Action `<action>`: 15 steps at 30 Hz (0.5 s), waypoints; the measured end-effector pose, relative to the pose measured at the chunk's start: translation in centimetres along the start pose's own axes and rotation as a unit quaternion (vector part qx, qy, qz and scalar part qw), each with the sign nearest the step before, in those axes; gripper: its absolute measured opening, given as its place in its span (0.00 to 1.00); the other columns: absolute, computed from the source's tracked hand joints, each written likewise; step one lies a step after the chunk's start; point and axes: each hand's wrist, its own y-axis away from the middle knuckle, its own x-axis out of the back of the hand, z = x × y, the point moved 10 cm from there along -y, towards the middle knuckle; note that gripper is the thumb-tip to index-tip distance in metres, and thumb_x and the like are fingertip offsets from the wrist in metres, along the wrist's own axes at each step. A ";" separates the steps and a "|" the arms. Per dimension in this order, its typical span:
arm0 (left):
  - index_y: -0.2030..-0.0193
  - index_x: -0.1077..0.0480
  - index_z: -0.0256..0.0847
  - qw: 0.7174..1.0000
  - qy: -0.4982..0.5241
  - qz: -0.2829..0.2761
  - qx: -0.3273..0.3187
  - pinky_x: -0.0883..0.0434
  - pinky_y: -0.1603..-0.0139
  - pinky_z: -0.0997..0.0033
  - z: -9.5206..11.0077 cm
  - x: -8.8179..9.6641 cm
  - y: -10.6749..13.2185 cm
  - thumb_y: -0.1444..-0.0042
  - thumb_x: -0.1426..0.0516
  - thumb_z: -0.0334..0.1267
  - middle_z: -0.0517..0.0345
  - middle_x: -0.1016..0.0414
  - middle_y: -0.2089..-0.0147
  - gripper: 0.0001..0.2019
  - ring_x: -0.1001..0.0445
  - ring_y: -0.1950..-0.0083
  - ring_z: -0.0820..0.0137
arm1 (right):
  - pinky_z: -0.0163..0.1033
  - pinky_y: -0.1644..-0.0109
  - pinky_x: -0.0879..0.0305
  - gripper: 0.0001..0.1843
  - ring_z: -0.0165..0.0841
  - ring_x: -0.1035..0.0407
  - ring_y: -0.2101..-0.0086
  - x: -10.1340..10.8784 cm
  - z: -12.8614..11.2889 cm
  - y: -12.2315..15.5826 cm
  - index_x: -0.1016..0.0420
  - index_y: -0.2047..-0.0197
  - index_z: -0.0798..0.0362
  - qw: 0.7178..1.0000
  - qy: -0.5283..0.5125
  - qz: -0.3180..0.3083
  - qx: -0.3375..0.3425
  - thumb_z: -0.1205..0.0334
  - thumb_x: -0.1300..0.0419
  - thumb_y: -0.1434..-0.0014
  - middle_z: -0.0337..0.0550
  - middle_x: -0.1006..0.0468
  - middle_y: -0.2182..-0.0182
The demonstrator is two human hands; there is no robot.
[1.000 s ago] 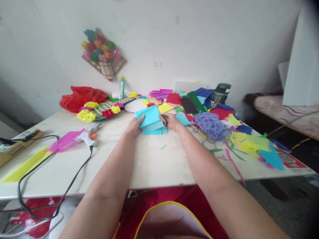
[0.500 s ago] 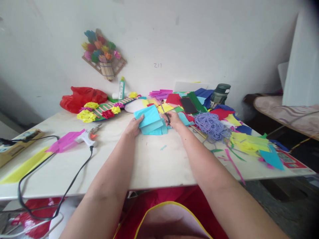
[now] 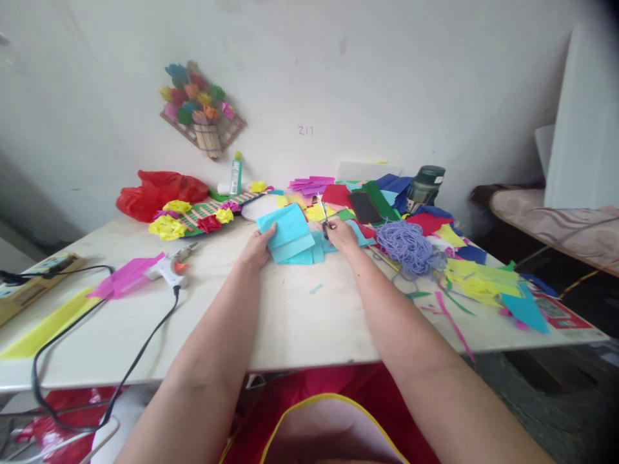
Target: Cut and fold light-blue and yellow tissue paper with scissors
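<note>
The right hand has lifted the scissors away.
It grips them; the left hand pinches the cyan paper stack just beside.

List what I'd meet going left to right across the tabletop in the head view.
Pink paper → glue gun → left hand → turquoise paper stack → scissors in right hand → purple yarn → yellow paper scraps → turquoise triangle.
</note>
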 end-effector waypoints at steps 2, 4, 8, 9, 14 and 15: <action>0.55 0.29 0.37 1.000 -0.001 0.000 -0.002 0.36 0.40 0.56 0.1 0.0 0.0 0.55 0.35 0.41 0.47 0.24 0.52 0.20 0.30 0.45 0.57 | 0.34 0.75 0.41 0.16 0.29 0.34 0.82 -0.8 0.3 0.0 0.26 0.68 0.51 0.999 -0.021 -0.038 -0.014 0.46 0.41 0.51 0.39 0.26 0.80; 0.55 0.29 0.37 1.000 -0.001 0.005 -0.005 0.36 0.41 0.56 0.2 0.2 0.0 0.55 0.35 0.41 0.47 0.24 0.52 0.20 0.29 0.46 0.57 | 0.34 0.77 0.41 0.16 0.29 0.35 0.84 -1.4 0.5 -0.1 0.26 0.70 0.52 0.997 -0.045 -0.057 -0.018 0.46 0.40 0.52 0.38 0.28 0.81; 0.54 0.29 0.38 1.000 0.004 0.004 -0.008 0.36 0.41 0.55 0.1 0.4 -0.2 0.55 0.35 0.41 0.47 0.24 0.52 0.20 0.29 0.46 0.58 | 0.32 0.80 0.43 0.15 0.27 0.36 0.84 -2.0 -0.8 0.3 0.27 0.69 0.53 0.990 -0.108 -0.083 0.022 0.49 0.39 0.52 0.36 0.30 0.82; 0.54 0.29 0.38 1.000 0.004 0.004 -0.010 0.36 0.41 0.55 0.1 0.5 -0.2 0.55 0.35 0.41 0.47 0.24 0.52 0.20 0.29 0.46 0.58 | 0.31 0.80 0.44 0.15 0.26 0.36 0.84 -2.2 -1.4 0.6 0.28 0.69 0.54 0.986 -0.131 -0.099 0.033 0.50 0.40 0.51 0.36 0.30 0.81; 0.55 0.29 0.38 1.000 0.003 0.016 -0.008 0.36 0.41 0.56 0.1 0.6 -0.1 0.55 0.35 0.41 0.47 0.24 0.52 0.20 0.29 0.46 0.57 | 0.29 0.80 0.43 0.12 0.24 0.36 0.81 -2.9 -3.9 2.4 0.32 0.72 0.55 0.961 -0.204 -0.174 0.060 0.53 0.42 0.49 0.35 0.30 0.79; 0.55 0.29 0.37 1.000 0.005 0.017 -0.005 0.36 0.41 0.56 0.1 0.6 -0.1 0.55 0.35 0.40 0.47 0.24 0.52 0.20 0.29 0.46 0.57 | 0.28 0.80 0.43 0.13 0.24 0.36 0.80 -3.0 -4.0 2.6 0.33 0.72 0.55 0.960 -0.204 -0.182 0.064 0.53 0.42 0.48 0.35 0.30 0.79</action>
